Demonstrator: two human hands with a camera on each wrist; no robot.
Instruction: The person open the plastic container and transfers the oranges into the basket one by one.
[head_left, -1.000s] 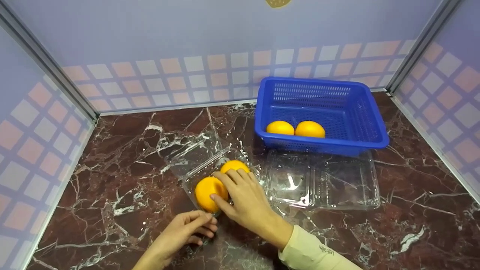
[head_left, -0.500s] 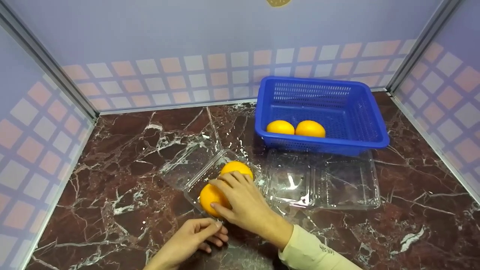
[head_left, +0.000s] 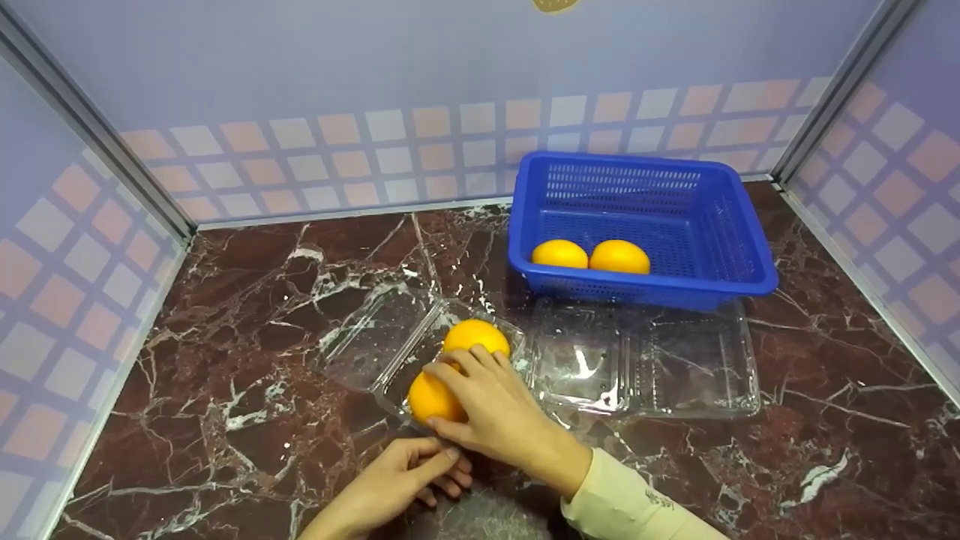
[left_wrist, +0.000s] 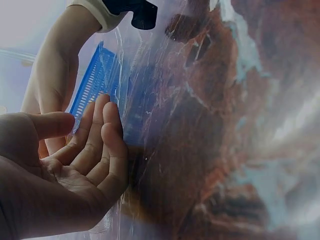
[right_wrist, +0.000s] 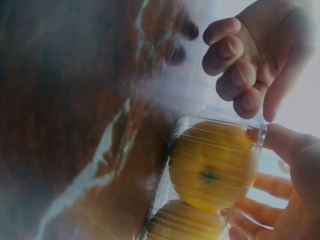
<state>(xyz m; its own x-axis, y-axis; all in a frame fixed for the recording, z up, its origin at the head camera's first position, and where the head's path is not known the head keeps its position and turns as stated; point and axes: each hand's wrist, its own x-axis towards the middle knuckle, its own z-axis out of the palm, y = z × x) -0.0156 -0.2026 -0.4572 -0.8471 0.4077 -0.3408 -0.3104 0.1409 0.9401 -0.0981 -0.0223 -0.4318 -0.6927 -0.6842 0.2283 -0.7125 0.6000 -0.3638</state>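
Two oranges sit in a clear plastic clamshell box (head_left: 390,367) whose lid (head_left: 364,337) lies open to the left. My right hand (head_left: 499,412) reaches over the near orange (head_left: 431,399), its fingers and thumb curled about that fruit. The far orange (head_left: 476,336) is just beyond the fingertips. Through the box's ribbed wall (right_wrist: 172,160), the right wrist view shows the near orange (right_wrist: 210,167), with the right thumb (right_wrist: 285,142) at the rim. My left hand (head_left: 401,480) is just in front of the box, loosely curled and holding nothing, palm visible in the left wrist view.
A blue plastic basket (head_left: 645,285) stands at the back right, with two more oranges (head_left: 561,253) inside. In front of it lies a second clear clamshell box (head_left: 690,367), opened flat. Patterned panels (head_left: 442,150) border the dark marbled counter (head_left: 247,360).
The box with its oranges has turned slightly and shifted right and toward me. My left hand has slid right and closer to me, while my right hand has stayed over the near orange.
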